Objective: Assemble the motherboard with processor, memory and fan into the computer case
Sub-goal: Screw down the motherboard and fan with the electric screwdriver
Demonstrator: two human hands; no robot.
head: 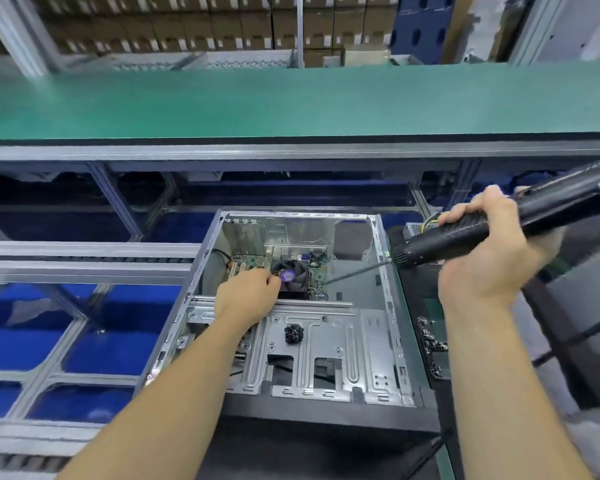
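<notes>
An open metal computer case lies on its side in front of me. A green motherboard sits inside it at the back, carrying a black cooling fan with a purple hub. My left hand reaches into the case, its fingers curled against the fan's left edge; whether they pinch anything small is hidden. My right hand grips a black electric screwdriver. Its long bit slants down to the board's right edge, beside the fan.
A clump of black screws lies on the case's drive bracket. A tray of small parts sits right of the case. A green conveyor belt runs across the back, above an aluminium frame with blue bins at left.
</notes>
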